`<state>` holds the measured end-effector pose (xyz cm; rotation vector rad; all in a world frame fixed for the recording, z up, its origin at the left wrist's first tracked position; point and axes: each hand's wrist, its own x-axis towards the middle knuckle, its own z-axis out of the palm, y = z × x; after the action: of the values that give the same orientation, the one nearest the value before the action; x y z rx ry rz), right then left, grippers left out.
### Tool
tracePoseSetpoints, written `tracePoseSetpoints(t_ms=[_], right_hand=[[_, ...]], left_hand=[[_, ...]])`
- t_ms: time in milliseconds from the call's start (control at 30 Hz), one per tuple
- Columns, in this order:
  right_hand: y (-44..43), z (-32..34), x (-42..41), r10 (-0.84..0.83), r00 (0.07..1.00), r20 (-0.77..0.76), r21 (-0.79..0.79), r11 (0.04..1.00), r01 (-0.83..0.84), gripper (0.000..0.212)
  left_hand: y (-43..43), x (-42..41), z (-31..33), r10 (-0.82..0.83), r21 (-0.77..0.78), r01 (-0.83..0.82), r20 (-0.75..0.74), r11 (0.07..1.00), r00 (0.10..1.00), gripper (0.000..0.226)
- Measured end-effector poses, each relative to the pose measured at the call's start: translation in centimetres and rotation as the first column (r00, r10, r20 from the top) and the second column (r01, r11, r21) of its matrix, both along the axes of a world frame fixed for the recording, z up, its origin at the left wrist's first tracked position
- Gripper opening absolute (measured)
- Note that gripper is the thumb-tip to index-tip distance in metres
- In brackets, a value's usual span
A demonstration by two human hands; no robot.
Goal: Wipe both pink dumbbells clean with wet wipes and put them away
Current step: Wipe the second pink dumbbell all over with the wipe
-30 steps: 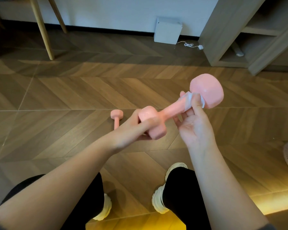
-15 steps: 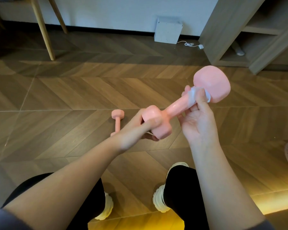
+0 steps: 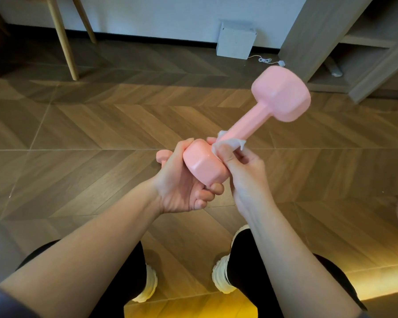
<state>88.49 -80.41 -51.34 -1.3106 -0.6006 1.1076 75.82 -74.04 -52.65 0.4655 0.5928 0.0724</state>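
Wiping the pink dumbbell point(image 3: 237, 136) handle w/ a wet wipe point(image 3: 228, 143), both hands on it.

My left hand point(image 3: 182, 187) is curled around the near head, thumb over the top, fingers tucked under it. My right hand point(image 3: 244, 171) pinches the white wipe against the handle just beside that near head, thumb and fingertips pressed together on it. The dumbbell is tilted, far head up and to the right, above the herringbone wood floor point(image 3: 101, 134). 2nd pink dumbbell point(image 3: 162, 157) lies on the floor behind my left hand, mostly hidden, only one end showing. Far right: wooden shelf unit point(image 3: 331, 31); white box point(image 3: 236, 42) by the far wall.
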Motion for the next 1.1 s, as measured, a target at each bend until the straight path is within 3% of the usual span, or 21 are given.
tracePoseSetpoints(t_ms=[200, 367, 467, 533, 600, 667, 767, 833, 933, 1000, 1100], right_hand=[[-0.2, -0.3, -0.1, 0.032, 0.999, 0.015, -0.056, 0.998, -0.031, 0.034], [-0.3, -0.3, -0.2, -0.065, 0.994, -0.083, -0.044, 0.997, 0.061, 0.039], [-0.1, -0.4, 0.2, -0.099, 0.992, -0.082, -0.065, 0.993, 0.094, 0.032], [0.1, -0.6, 0.5, -0.105, 0.99, -0.098, -0.091, 0.991, 0.096, 0.02], [0.3, -0.5, 0.7, -0.124, 0.982, -0.146, -0.088, 0.99, 0.112, 0.026], [0.5, -0.4, 1.3, -0.166, 0.968, -0.188, -0.078, 0.985, 0.154, 0.036], [0.5, 0.0, 3.1, -0.243, 0.936, -0.257, -0.041, 0.97, 0.24, 0.034], [0.4, 0.3, 3.7, -0.248, 0.932, -0.264, -0.025, 0.968, 0.251, 0.035], [0.2, 0.3, 3.3, -0.226, 0.943, -0.245, -0.01, 0.973, 0.23, 0.012], [0.1, 0.0, 3.0, -0.219, 0.962, -0.16, -0.001, 0.975, 0.222, 0.013], [-0.1, -0.4, 2.3, -0.191, 0.981, 0.04, 0.002, 0.982, 0.191, 0.017]], left_hand=[[0.1, -0.2, -0.6, 0.092, 0.196, -0.107, 0.084, 0.975, 0.992, 0.067], [-0.5, 0.8, -1.1, 0.2, 0.536, -0.214, 0.084, 0.816, 0.976, 0.062], [-1.0, 0.9, -1.1, 0.257, 0.71, -0.19, 0.013, 0.678, 0.966, 0.066], [-1.3, 0.5, -0.9, 0.285, 0.823, -0.112, -0.063, 0.557, 0.956, 0.048], [-1.2, -0.1, -1.1, 0.303, 0.913, 0.0, -0.136, 0.407, 0.943, 0.057], [-0.8, -0.6, -1.6, 0.326, 0.961, 0.053, -0.144, 0.271, 0.934, 0.072], [-0.4, -1.4, -2.0, 0.347, 0.993, 0.115, -0.12, 0.037, 0.93, 0.075], [-0.3, -1.7, -2.3, 0.356, 0.986, 0.154, -0.124, -0.058, 0.926, 0.075], [0.0, -2.1, -2.4, 0.346, 0.975, 0.216, -0.184, -0.057, 0.92, 0.073], [0.4, -2.4, -2.0, 0.301, 0.967, 0.252, -0.254, 0.045, 0.919, 0.067], [1.0, -2.3, -0.9, 0.299, 0.974, 0.094, -0.153, 0.205, 0.942, 0.063]])
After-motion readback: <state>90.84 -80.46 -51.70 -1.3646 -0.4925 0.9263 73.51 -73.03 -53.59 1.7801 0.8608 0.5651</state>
